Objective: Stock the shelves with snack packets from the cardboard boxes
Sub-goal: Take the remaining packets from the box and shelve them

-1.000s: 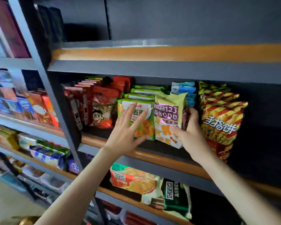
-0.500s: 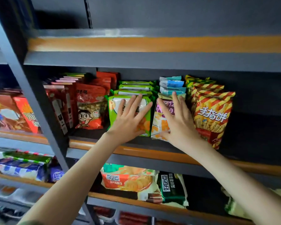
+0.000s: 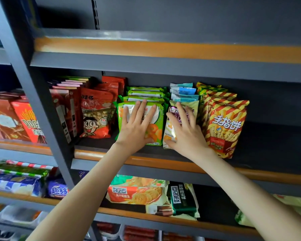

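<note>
On the middle shelf (image 3: 102,153) stand rows of snack packets. My left hand (image 3: 137,126) lies flat, fingers straight, on the front of a green cracker packet (image 3: 159,119). My right hand (image 3: 186,131) presses with straight fingers on a pale yellow packet with a purple label (image 3: 170,126) just to the right of it. Several blue packets (image 3: 183,94) stand behind that one. Both packets stand upright near the shelf's front edge. No cardboard box is in view.
Red packets (image 3: 96,113) stand left of the green ones, striped red-and-yellow packets (image 3: 226,122) on the right, with bare shelf beyond them. Boxes of biscuit sticks (image 3: 27,119) fill the left bay. The shelf below holds an orange biscuit packet (image 3: 137,193) and a dark green one (image 3: 182,199).
My right hand has let go of the yellow packet's edge and now lies flat on its front. The left hand has pressed onto the green packet. Both packets stand further back.
</note>
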Action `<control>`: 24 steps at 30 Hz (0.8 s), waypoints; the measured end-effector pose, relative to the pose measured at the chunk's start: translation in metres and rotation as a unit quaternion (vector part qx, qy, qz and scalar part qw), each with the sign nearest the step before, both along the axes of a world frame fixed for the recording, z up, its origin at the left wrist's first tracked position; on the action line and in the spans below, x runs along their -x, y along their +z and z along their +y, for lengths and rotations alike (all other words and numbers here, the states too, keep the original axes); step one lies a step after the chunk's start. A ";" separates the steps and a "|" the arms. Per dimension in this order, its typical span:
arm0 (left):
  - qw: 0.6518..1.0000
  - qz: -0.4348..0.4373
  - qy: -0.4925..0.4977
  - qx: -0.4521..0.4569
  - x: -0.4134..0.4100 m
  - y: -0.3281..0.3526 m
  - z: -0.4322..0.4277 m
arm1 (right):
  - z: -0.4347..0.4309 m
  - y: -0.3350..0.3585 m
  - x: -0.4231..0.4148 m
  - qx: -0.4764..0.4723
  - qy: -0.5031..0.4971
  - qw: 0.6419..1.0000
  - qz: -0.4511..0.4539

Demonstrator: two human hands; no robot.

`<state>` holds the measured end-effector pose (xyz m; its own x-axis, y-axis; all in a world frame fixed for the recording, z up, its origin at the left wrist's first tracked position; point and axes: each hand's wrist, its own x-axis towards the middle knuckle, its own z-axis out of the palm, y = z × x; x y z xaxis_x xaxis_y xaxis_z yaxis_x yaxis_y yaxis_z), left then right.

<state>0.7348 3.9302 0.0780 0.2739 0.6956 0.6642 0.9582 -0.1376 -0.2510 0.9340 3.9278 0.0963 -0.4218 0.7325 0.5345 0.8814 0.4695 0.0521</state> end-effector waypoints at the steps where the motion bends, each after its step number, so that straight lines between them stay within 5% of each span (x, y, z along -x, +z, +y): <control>1: 1.000 0.002 -0.002 0.000 0.001 0.000 0.000 | 0.001 0.001 -0.003 -0.008 0.006 1.000 -0.016; 16: 1.000 0.004 -0.026 0.006 0.005 0.002 -0.005 | 0.009 0.004 -0.026 -0.078 -0.022 0.982 -0.168; 24: 0.975 -0.193 -0.110 0.023 -0.016 -0.010 -0.044 | -0.035 -0.001 -0.005 -0.119 0.033 0.992 -0.007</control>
